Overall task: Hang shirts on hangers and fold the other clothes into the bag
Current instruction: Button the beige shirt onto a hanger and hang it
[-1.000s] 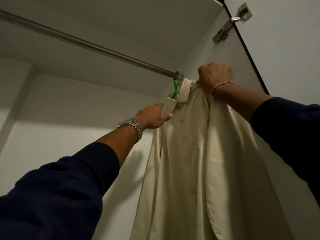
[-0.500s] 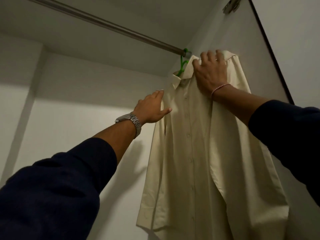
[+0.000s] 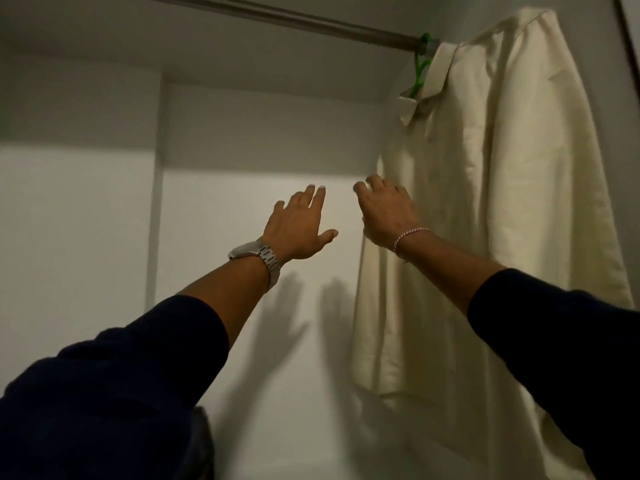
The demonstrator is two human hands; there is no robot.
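Note:
A cream button-up shirt [image 3: 491, 188] hangs on a green hanger [image 3: 420, 69], whose hook sits over the right end of the metal wardrobe rail [image 3: 277, 17]. My left hand [image 3: 299, 226], with a silver watch on the wrist, is spread open in the air left of the shirt and touches nothing. My right hand [image 3: 386, 211], with a thin bracelet, is held in front of the shirt's left edge, fingers relaxed and holding nothing; whether it touches the cloth is unclear.
The white back wall [image 3: 242, 237] of the wardrobe fills the middle, with both hands' shadows on it. A vertical divider [image 3: 156, 188] stands at the left. The wardrobe's right side wall [image 3: 602, 64] is just behind the shirt.
Both hands have let go of the shirt's collar and shoulder and dropped lower. The left hand has drawn away to the left. The shirt now hangs free on the rail.

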